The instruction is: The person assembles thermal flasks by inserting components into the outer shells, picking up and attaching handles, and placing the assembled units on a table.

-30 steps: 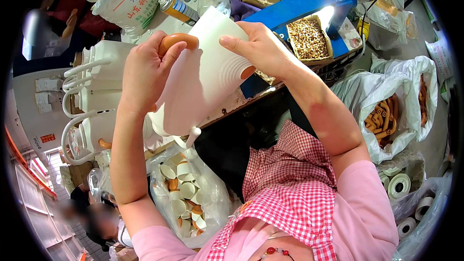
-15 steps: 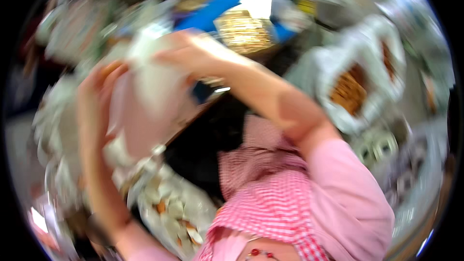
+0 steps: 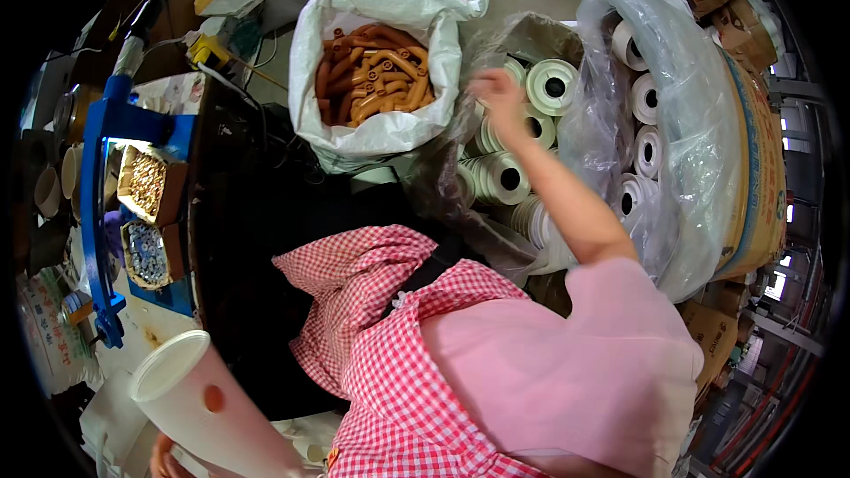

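Observation:
At the lower left, my left hand (image 3: 166,458) is closed around a tall white plastic container (image 3: 199,398). Its open round mouth is tilted toward the upper left, and an orange-brown round spot shows on its side. Most of this hand is hidden by the container or cut off at the frame's edge. My right hand (image 3: 500,99) is stretched out over a clear plastic bag (image 3: 443,159) with stacked white round lids (image 3: 551,87), which have dark centres. Its fingers are slightly blurred and extended left beside the lids, with nothing visible in them.
A white woven sack (image 3: 310,31) of orange-brown curved handles (image 3: 381,75) stands left of the lids, with a similar sack behind. At left, a blue press frame (image 3: 93,204) stands by boxes of small metal parts (image 3: 146,181). Another plastic bag (image 3: 682,168) of white parts is at right.
My view has swung right, from the workbench toward the sacks and bags. Both hands were together near the white container; now my right hand is away over the lids, while my left still holds the container.

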Demonstrator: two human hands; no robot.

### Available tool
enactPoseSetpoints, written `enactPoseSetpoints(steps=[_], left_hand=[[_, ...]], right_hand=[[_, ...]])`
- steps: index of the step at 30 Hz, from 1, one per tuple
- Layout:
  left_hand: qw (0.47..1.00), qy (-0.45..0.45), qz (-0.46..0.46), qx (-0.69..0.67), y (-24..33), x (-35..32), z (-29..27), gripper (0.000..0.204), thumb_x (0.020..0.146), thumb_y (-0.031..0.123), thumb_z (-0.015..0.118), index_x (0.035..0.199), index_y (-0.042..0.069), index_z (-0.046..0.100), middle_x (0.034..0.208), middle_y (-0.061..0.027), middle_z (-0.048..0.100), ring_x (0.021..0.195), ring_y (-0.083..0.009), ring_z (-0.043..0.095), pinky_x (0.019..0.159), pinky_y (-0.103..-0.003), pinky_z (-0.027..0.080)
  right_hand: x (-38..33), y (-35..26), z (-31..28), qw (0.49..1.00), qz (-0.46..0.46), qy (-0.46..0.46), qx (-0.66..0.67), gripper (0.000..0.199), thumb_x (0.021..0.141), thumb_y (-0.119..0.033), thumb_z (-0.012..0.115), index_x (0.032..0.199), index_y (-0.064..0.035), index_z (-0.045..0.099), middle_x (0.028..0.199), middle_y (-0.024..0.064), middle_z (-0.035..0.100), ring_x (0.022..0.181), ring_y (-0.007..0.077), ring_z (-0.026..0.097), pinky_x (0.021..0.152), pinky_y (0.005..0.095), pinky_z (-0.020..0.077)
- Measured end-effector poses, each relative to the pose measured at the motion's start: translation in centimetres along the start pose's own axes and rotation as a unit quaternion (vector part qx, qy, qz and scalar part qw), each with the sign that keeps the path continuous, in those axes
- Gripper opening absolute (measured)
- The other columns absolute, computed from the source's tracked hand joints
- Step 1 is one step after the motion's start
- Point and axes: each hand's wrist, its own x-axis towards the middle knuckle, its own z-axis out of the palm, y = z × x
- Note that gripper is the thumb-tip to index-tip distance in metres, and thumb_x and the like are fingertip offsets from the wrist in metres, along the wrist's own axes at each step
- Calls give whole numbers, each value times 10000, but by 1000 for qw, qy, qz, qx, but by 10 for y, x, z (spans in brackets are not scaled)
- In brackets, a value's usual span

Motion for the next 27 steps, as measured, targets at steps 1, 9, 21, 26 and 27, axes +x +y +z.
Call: enactPoseSetpoints(steps=[1, 9, 21, 26, 27], left_hand=[[995, -17, -41, -88, 1, -16, 9, 284, 969, 283, 564, 1145, 128, 724, 644, 17, 427, 567, -88, 413, 536, -339, 483], [938, -52, 130, -317, 51, 6, 86, 308, 1000, 192, 591, 1249, 10, 585, 700, 66, 546, 465, 27, 309, 402, -168, 190], [911, -107, 232, -324, 81, 9, 93, 293, 992, 203, 630, 1222, 31, 573, 690, 111, 458, 495, 48, 306, 420, -145, 189], [902, -103, 280, -313, 107, 5, 103, 235, 995, 184, 617, 1167, 26, 589, 618, 106, 392, 467, 34, 276, 414, -167, 171], [897, -95, 309, -303, 105, -2, 99, 248, 1000, 196, 617, 1170, 19, 584, 618, 103, 394, 470, 30, 287, 422, -167, 181]], right_hand=[[12, 58, -75, 986, -15, 133, -103, 200, 910, -48, 604, 1110, -37, 601, 912, 98, 682, 894, 216, 656, 838, 353, 514], [56, -22, -297, 924, -37, 337, 174, 358, 970, -204, 594, 1273, -15, 584, 1245, 91, 634, 1125, 204, 615, 982, 326, 467], [-70, -186, -374, 868, -354, 341, 68, 276, 949, -262, 533, 1086, -43, 631, 1009, 105, 673, 884, 229, 637, 823, 370, 533], [26, -104, -380, 917, -127, 371, 75, 457, 1049, -453, 421, 1046, -39, 615, 903, 112, 706, 877, 229, 689, 838, 330, 565], [45, -96, -373, 924, -149, 340, 91, 454, 1048, -462, 419, 1051, -57, 625, 921, 109, 713, 903, 224, 687, 874, 347, 552]])
